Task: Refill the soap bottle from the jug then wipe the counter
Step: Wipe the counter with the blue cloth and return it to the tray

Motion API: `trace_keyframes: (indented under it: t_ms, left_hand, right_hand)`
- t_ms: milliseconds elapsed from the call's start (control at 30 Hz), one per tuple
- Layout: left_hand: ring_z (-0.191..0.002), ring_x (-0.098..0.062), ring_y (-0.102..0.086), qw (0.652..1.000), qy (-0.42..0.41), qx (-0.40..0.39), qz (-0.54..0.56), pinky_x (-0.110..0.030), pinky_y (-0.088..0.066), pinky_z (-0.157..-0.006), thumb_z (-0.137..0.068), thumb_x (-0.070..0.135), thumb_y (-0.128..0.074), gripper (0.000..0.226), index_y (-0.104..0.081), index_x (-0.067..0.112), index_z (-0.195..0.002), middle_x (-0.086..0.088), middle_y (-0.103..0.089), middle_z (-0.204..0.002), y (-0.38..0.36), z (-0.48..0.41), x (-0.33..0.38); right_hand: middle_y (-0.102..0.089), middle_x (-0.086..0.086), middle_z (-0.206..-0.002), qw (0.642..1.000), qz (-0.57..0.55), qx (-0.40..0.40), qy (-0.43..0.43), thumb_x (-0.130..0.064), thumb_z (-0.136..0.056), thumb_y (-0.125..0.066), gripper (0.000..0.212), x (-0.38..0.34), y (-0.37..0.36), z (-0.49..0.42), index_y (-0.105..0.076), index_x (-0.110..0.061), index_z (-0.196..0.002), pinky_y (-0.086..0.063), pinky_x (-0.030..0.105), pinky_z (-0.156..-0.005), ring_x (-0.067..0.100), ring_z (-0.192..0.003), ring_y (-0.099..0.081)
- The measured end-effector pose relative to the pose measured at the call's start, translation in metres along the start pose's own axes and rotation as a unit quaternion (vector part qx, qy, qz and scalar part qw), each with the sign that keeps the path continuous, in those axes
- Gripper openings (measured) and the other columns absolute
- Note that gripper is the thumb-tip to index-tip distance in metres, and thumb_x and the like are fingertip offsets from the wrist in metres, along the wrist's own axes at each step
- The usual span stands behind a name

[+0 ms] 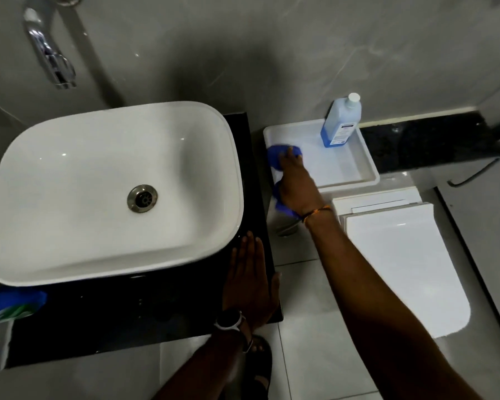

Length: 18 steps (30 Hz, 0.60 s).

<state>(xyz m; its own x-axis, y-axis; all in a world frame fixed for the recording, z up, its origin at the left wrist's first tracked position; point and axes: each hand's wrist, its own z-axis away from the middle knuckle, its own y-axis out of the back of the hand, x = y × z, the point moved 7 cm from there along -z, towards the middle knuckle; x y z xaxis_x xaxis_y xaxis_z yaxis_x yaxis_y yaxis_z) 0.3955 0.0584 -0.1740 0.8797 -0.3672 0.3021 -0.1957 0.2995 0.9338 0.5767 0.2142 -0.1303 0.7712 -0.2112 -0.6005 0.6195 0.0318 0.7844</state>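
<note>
White porcelain fills the left: the basin (113,192) sits empty on the black counter (156,319), a blue packet (12,307) at its near corner. Your left hand (248,287) lies flat and open on that counter, holding nothing. To the right, your right hand (296,186) presses a blue cloth (279,160) against the near-left rim of the white tray (367,166). Upright in the tray's far corner, beyond and right of that hand, stands the blue bottle (341,122), capped. Wiping looks underway; the right hand is nearer it.

Left hand (250,281) lies flat, fingers together; right hand (296,187), arm outstretched, presses palm down.
</note>
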Motion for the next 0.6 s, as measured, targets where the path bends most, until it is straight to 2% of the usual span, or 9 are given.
trace_keyframes:
  t_ms: [100,167,233,300,367,433,533,600]
  left_hand:
    - [-0.157,-0.032,-0.003,1.000,0.014,-0.006,-0.002,-0.045,-0.008,-0.127,-0.098,0.064,-0.026,0.088,-0.006,0.002,-0.157,-0.018,-0.001,-0.167,0.004,0.017,-0.008]
    - [-0.157,-0.032,-0.005,1.000,0.025,-0.004,-0.003,-0.046,-0.009,-0.126,-0.097,0.067,-0.025,0.090,-0.009,0.002,-0.157,-0.019,-0.006,-0.167,0.007,0.038,-0.021]
    - [-0.157,-0.033,-0.007,0.999,0.030,-0.007,-0.013,-0.046,-0.011,-0.126,-0.096,0.068,-0.023,0.090,-0.010,0.003,-0.157,-0.021,-0.009,-0.166,0.010,0.056,-0.035]
    - [-0.155,-0.036,-0.013,0.999,0.023,0.000,-0.030,-0.047,-0.013,-0.123,-0.094,0.063,-0.032,0.090,-0.010,0.002,-0.156,-0.023,-0.013,-0.165,0.017,0.071,-0.051]
    - [-0.154,-0.038,-0.017,0.999,0.011,-0.012,-0.043,-0.047,-0.013,-0.122,-0.083,0.061,-0.046,0.101,-0.010,0.001,-0.156,-0.023,-0.008,-0.165,0.022,0.084,-0.068]
    - [-0.155,-0.036,-0.015,0.998,-0.010,-0.026,-0.057,-0.046,-0.013,-0.123,-0.079,0.067,-0.047,0.108,-0.013,0.000,-0.156,-0.022,-0.006,-0.166,0.022,0.098,-0.082]
    - [-0.156,-0.031,-0.011,0.998,-0.005,-0.032,-0.062,-0.044,-0.011,-0.124,-0.087,0.080,-0.031,0.106,-0.013,0.002,-0.157,-0.019,-0.009,-0.167,0.030,0.121,-0.105]
    - [-0.156,-0.030,-0.009,0.998,0.013,-0.027,-0.052,-0.043,-0.008,-0.125,-0.086,0.083,-0.029,0.108,-0.012,0.004,-0.157,-0.017,-0.007,-0.168,0.037,0.131,-0.119]
  right_hand:
    - [-0.017,0.031,-0.164,0.995,0.043,-0.064,0.068,0.006,-0.090,-0.055,0.072,-0.038,-0.032,0.053,-0.024,0.007,-0.155,-0.007,0.042,-0.128,0.044,-0.155,-0.013]
    - [-0.009,0.026,-0.168,0.987,0.094,-0.098,0.085,0.003,-0.091,-0.049,0.075,-0.056,-0.062,0.090,-0.018,0.000,-0.159,-0.008,0.047,-0.128,0.045,-0.156,-0.006]
    - [-0.003,0.015,-0.171,0.983,0.129,-0.095,0.085,-0.008,-0.096,-0.044,0.072,-0.067,-0.086,0.123,-0.016,-0.012,-0.163,-0.011,0.051,-0.127,0.044,-0.156,0.001]
    - [-0.004,0.007,-0.172,0.984,0.127,-0.085,0.094,-0.015,-0.100,-0.041,0.067,-0.080,-0.104,0.155,-0.018,-0.019,-0.163,-0.009,0.053,-0.128,0.040,-0.157,0.004]
    - [-0.006,0.003,-0.172,0.983,0.122,-0.083,0.112,-0.019,-0.101,-0.041,0.065,-0.093,-0.124,0.189,-0.020,-0.021,-0.163,-0.009,0.054,-0.128,0.036,-0.158,0.004]
    - [-0.007,0.001,-0.172,0.978,0.147,-0.077,0.126,-0.028,-0.101,-0.042,0.064,-0.096,-0.143,0.227,-0.024,-0.021,-0.162,-0.013,0.055,-0.127,0.033,-0.158,0.000]
    - [-0.005,-0.002,-0.172,0.981,0.170,-0.039,0.080,-0.048,-0.103,-0.034,0.066,-0.075,-0.140,0.256,-0.016,-0.027,-0.163,-0.011,0.054,-0.126,0.028,-0.159,-0.001]
    - [-0.001,0.001,-0.172,0.982,0.187,-0.018,0.031,-0.054,-0.104,-0.023,0.068,-0.065,-0.130,0.243,-0.008,-0.026,-0.164,-0.008,0.054,-0.128,0.029,-0.159,0.004]
